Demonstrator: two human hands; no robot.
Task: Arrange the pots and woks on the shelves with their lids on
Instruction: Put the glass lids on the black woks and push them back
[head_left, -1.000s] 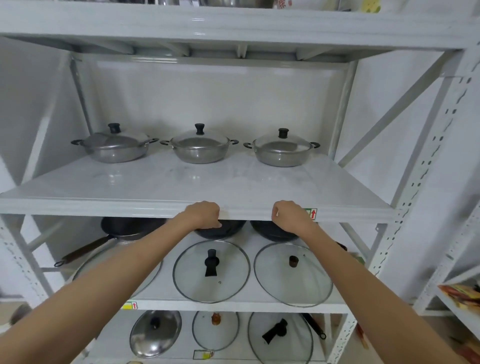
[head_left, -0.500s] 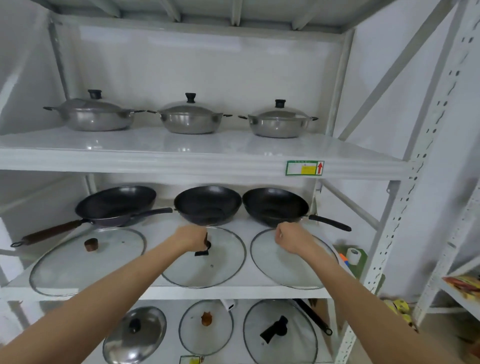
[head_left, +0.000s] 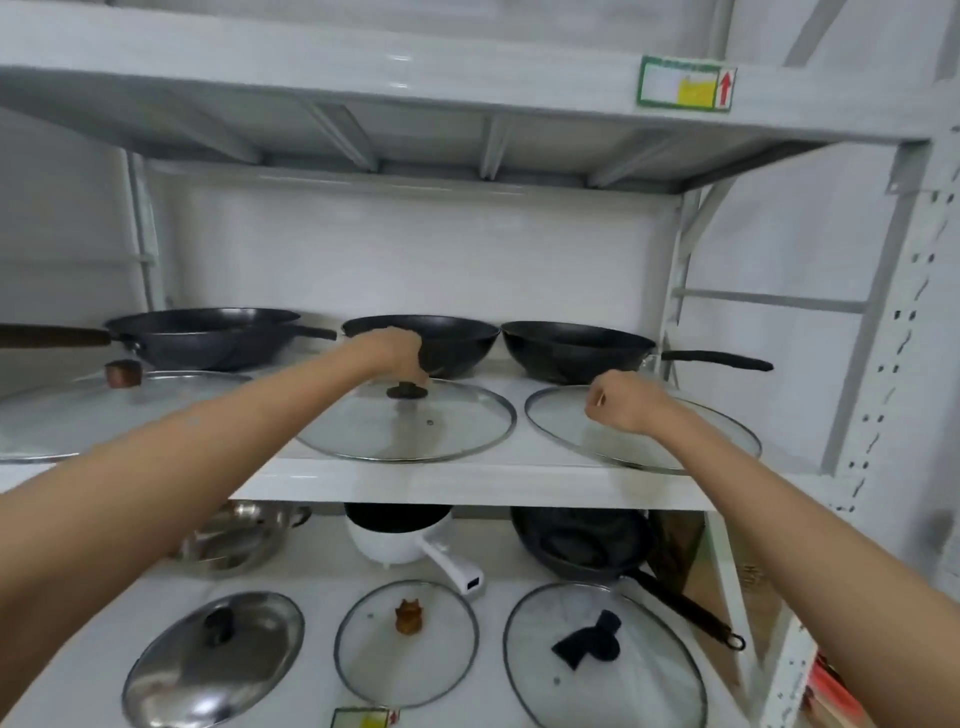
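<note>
Three black woks stand at the back of the middle shelf (head_left: 467, 486): a left wok (head_left: 208, 338), a middle wok (head_left: 447, 343) and a right wok (head_left: 576, 348). In front of them lie three glass lids. My left hand (head_left: 395, 353) is closed on the black knob of the middle glass lid (head_left: 415, 423). My right hand (head_left: 623, 402) is closed on the knob of the right glass lid (head_left: 670, 441), whose near edge is tilted up off the shelf. The left glass lid (head_left: 104, 415) has a brown knob.
The shelf below holds a steel pot (head_left: 239, 540), a white pot (head_left: 400, 538) and a dark wok (head_left: 587, 545), with a steel lid (head_left: 218, 660) and two glass lids (head_left: 405, 639) (head_left: 602, 654) in front. The upper shelf edge (head_left: 467, 88) hangs close overhead.
The view dropped from the top shelf of lidded steel pots to the wok shelf. Both hands left the upper shelf edge and closed on the knobs of the middle and right lids.
</note>
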